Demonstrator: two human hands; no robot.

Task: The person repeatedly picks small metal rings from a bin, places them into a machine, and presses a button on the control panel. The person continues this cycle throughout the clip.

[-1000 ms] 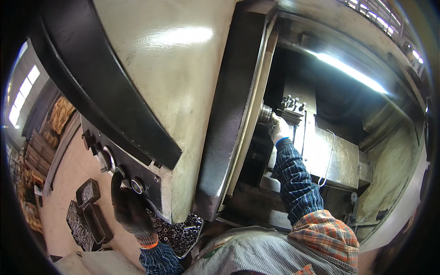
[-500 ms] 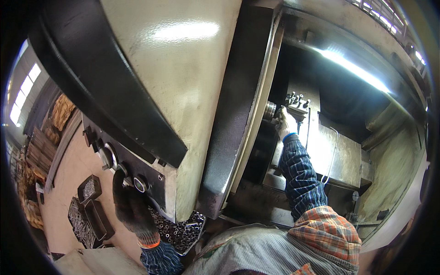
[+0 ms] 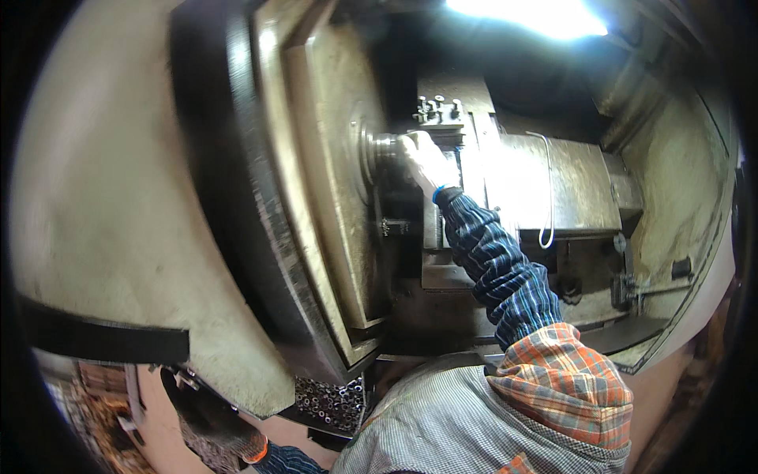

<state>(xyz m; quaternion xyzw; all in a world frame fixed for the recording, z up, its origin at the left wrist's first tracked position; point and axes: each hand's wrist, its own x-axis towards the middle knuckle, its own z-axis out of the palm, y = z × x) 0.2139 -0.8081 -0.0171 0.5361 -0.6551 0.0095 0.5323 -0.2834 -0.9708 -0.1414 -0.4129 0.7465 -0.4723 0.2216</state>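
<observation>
My right hand [image 3: 429, 163], in a pale glove with a blue cuff edge, reaches into a lathe. Its fingers are closed at the end of the round metal spindle nose [image 3: 384, 148]; whatever they pinch is hidden by the glove and glare. Right behind that hand stands the tool post [image 3: 439, 114], topped with several upright bolts. At the lower left, my left hand [image 3: 204, 417], in a dark glove with an orange cuff edge, is below the machine's pale housing [image 3: 110, 182]. Its fingers are in shadow and partly hidden by the housing's lower edge.
Small metal rings [image 3: 332, 403] fill a tray below the machine's front corner. A pale guard plate [image 3: 335, 182] rises left of the spindle. A white hose [image 3: 547, 193] hangs over the metal block on the right. A bright lamp [image 3: 529, 14] lights the recess.
The view has shifted right and into the machine, showing more of the spindle and guard plate. The control knobs have left the view. My right hand stays at the spindle.
</observation>
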